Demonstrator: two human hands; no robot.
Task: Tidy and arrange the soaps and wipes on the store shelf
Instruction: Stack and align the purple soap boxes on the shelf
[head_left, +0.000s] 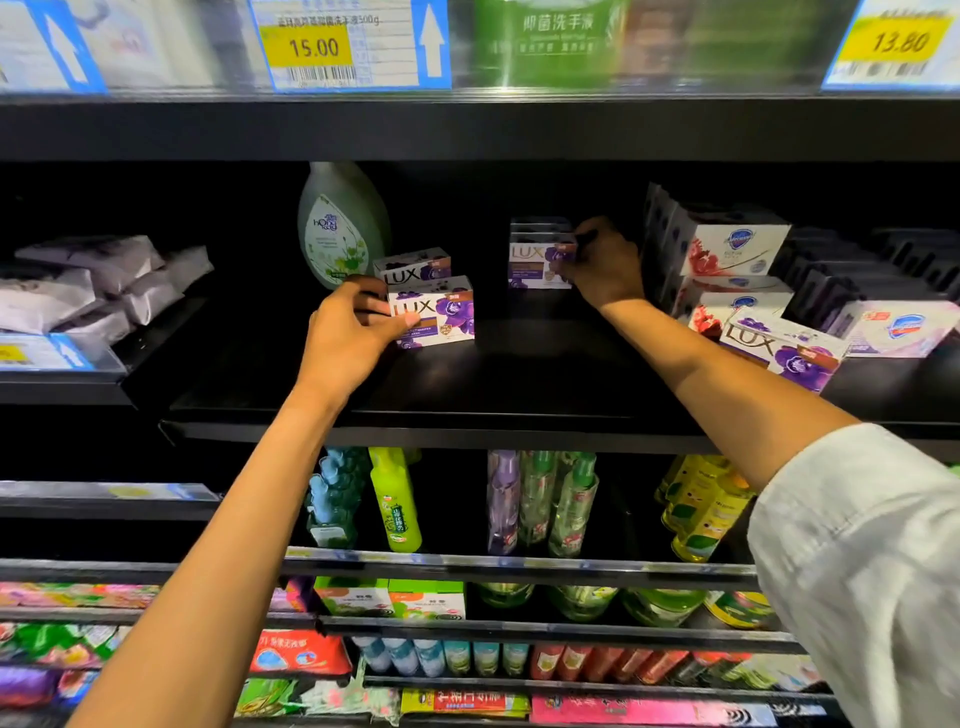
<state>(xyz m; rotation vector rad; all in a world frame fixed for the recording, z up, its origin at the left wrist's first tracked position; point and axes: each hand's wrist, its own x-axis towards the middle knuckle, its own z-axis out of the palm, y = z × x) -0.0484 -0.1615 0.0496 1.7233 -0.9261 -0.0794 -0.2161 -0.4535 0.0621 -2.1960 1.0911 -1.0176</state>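
Observation:
On the black shelf (519, 384), my left hand (345, 338) grips the left end of a purple Lux soap box (441, 314); a second Lux box (415, 265) stands just behind it. Farther back my right hand (602, 262) holds the right end of another Lux box (535, 265), which sits in a short stack. A fourth Lux box (784, 351) lies tilted at the shelf's right front. White Safeguard soap boxes (727, 249) are stacked to the right. Pale wipe packs (88, 283) lie piled on the left shelf.
A green hand-wash bottle (337, 223) stands behind the left Lux boxes. Price tags (311, 47) hang on the shelf edge above. Spray bottles (395, 499) and other goods fill the lower shelves. My right sleeve (857, 561) is at the lower right.

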